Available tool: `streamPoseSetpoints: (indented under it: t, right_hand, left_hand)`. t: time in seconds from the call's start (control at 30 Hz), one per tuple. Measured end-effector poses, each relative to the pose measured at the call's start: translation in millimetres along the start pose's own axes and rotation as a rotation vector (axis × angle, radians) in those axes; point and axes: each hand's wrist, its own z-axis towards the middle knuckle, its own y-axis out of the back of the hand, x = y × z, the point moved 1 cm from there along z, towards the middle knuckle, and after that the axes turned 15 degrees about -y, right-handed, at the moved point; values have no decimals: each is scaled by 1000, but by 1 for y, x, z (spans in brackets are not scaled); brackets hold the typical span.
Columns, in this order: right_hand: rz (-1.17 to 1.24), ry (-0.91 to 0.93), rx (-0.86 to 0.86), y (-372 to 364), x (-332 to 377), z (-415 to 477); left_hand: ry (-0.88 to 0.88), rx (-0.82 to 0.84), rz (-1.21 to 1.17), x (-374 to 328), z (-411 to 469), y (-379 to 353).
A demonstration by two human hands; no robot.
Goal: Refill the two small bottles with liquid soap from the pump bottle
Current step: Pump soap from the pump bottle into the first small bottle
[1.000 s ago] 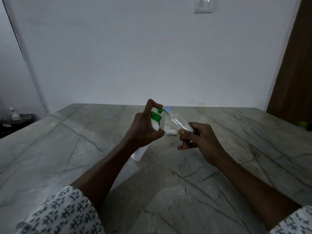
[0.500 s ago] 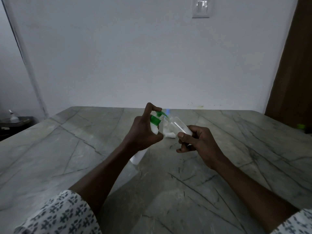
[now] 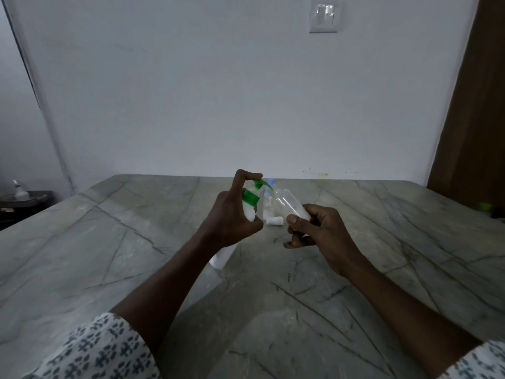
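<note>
My left hand point(image 3: 229, 217) grips the white pump bottle point(image 3: 250, 212) with its green pump head, tilted, forefinger hooked over the pump top. My right hand point(image 3: 319, 233) holds a small clear bottle point(image 3: 287, 205) tilted, its open mouth up at the green nozzle. Behind them on the table stands a second small clear bottle point(image 3: 267, 206) with a blue top. A small white cap point(image 3: 274, 221) lies on the table between my hands. The pump bottle's lower end shows below my left wrist.
The grey marble table point(image 3: 109, 255) runs to a white wall. A brown door point(image 3: 475, 119) is at the right, with a small green thing point(image 3: 484, 206) by the table's right edge. A dark stand with a white item point(image 3: 19, 192) sits at far left.
Both hands and the bottles keep the same pose. The view has tipped up a little, so the hands sit slightly lower and the wall switch shows more.
</note>
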Motion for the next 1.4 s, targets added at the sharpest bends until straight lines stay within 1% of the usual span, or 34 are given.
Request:
streamPoseSetpoints:
  t: [0.3, 0.6, 0.93, 1.2, 1.4]
  right_hand:
    - [-40, 8, 6, -2, -1, -1]
    - [-18, 3, -4, 0, 1, -1]
    - [-36, 4, 8, -2, -1, -1]
    - [-15, 5, -3, 0, 0, -1]
    - [-24, 4, -11, -1, 1, -1]
  left_hand:
    - [21, -23, 13, -3, 1, 0]
    - [12, 4, -5, -3, 1, -1]
    - [40, -30, 9, -4, 2, 0]
    - [11, 1, -5, -3, 0, -1]
    - [23, -4, -3, -2, 0, -2]
